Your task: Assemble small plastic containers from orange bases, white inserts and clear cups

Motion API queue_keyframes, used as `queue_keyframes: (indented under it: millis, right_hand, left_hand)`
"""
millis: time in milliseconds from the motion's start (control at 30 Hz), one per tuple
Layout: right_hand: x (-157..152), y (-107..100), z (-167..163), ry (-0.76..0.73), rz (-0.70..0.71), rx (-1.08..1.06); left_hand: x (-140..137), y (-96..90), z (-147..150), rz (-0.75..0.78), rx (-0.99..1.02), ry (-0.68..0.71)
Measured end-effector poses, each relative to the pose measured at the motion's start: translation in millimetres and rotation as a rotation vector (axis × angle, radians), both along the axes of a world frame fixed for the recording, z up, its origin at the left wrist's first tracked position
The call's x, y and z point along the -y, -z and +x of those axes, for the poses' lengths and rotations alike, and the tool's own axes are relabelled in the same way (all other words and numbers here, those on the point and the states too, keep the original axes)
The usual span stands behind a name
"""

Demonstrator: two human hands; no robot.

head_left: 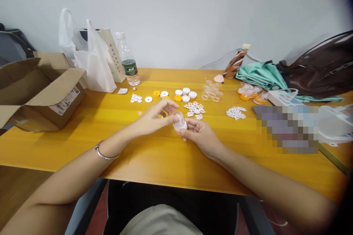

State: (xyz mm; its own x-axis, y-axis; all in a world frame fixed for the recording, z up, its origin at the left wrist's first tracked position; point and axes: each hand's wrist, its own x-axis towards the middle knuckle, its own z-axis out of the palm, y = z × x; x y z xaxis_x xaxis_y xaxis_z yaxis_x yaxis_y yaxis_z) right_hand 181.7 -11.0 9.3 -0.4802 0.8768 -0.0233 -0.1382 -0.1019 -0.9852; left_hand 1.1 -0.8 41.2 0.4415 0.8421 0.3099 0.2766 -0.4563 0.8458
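Note:
Between both hands, above the table's middle, is a small clear domed container point(179, 118) with a white and orange base. My left hand point(156, 116) pinches the clear dome from the left between thumb and fingers. From the right, my right hand point(202, 136) grips the base with its thumb in front. White bits show through the clear wall, too small to make out. Just behind the hands lie white openwork plastic pieces point(194, 108). White and yellow round caps point(185, 91) and clear cups point(212, 90) stand farther back.
An open cardboard box point(52, 99) and white plastic bag point(96, 62) stand left, near a water bottle point(129, 67). More white pieces point(236, 113) lie right. Finished-looking domed containers point(249, 91), a brown drink bottle point(236, 62), green cloth point(260, 77) and dark bag point(317, 68) sit behind.

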Motion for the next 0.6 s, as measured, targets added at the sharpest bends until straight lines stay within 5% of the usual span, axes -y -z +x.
queue_keyframes:
  millis: [167,367,600]
  right_hand:
    - [2,-2,1,-0.037,-0.020,-0.009]
    - [3,1,0,-0.083,-0.045,-0.021]
    - [3,5,2,-0.142,-0.071,-0.003]
  left_hand:
    - [0,-3.9,-4,-0.034,0.025,0.001]
    - [1,-7.9,-12,-0.191,0.066,0.288]
    - [1,-0.4,-9,-0.034,-0.052,0.049]
